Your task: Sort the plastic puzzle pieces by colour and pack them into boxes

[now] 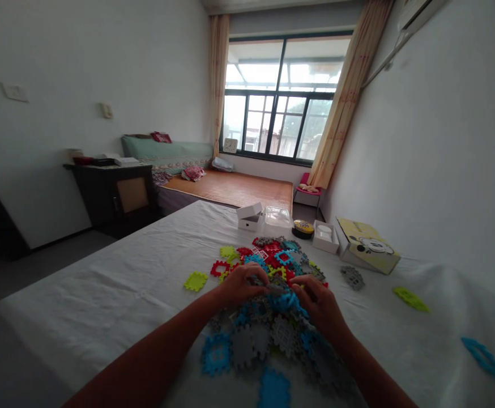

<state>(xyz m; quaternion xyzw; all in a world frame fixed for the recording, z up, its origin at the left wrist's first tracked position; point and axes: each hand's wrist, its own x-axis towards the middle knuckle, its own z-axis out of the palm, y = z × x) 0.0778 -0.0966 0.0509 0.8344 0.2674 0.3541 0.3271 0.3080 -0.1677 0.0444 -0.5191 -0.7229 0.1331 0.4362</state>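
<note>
My left hand point(244, 284) pinches a grey interlocking toy panel point(277, 287) with toothed edges, above the middle of a pile. At the panel's right side, my right hand point(318, 303) has its fingers curled in against it. The contact of the right fingertips is small and slightly blurred. Below and around both hands lie many notched plastic panels: a blue window panel point(216, 354), a plain blue panel point(274, 390), grey panels point(247, 344), a red frame panel point(220, 268) and a lime green panel point(195, 281). My forearms hide part of the pile.
The pile lies on a white cloth point(115, 289). Behind it stand a white box point(250, 221), a clear plastic tray point(278, 216), a round black-and-yellow tin point(302, 229) and a yellow cartoon box point(368, 246). To the right lie loose grey point(352, 277), green point(410, 298) and blue pieces point(484, 357).
</note>
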